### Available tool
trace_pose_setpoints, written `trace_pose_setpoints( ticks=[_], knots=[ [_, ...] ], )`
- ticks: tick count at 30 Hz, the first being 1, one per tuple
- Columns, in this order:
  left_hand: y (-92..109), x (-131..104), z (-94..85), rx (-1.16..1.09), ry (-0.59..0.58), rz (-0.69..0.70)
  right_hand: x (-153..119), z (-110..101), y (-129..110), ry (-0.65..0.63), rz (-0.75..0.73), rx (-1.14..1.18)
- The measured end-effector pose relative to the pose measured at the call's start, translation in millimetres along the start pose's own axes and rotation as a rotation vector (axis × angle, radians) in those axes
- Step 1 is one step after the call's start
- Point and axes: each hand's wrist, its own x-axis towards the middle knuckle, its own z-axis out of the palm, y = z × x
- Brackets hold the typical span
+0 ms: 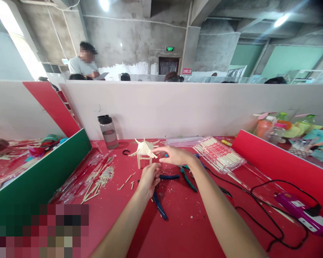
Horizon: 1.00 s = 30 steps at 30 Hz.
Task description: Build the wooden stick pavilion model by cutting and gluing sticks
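Observation:
A small pavilion model [144, 147] of pale wooden sticks stands upright on the red table [172, 236], with upturned roof corners and thin legs. My right hand [174, 156] reaches in from the right, its fingers stretched toward the roof's right corner and its thumb apart; whether they touch the roof I cannot tell. Lower and nearer, my left hand [149, 179] is closed with curled fingers; anything inside is hidden. Blue-handled pliers [159, 206] lie partly behind that hand. To their right are teal-handled pliers [188, 180].
A water bottle [108, 132] stands behind the pavilion's left. Cut stick pieces [106, 176] and plastic wrappers [78, 175] lie left. Packed sticks [219, 154], a black cable [261, 211] and a purple power strip [301, 211] are right. Partitions [177, 111] enclose the table; a person [83, 64] stands beyond.

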Motion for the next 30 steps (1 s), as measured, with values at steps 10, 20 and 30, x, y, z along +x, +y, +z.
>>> trace_pose_setpoints(
  ticks=[10,20,30],
  knots=[
    [22,-25,-2.3,0.363,-0.308,-0.008,-1,-1,0,-0.019,-0.002,-0.001],
    [62,-8,-52.4,0.844,-0.264,0.331,3,3,4,0.027,-0.026,-0.02],
    [85,14,-107.6,1.41,0.222,0.44,8,13,3,0.1,0.022,-0.139]
  ],
)
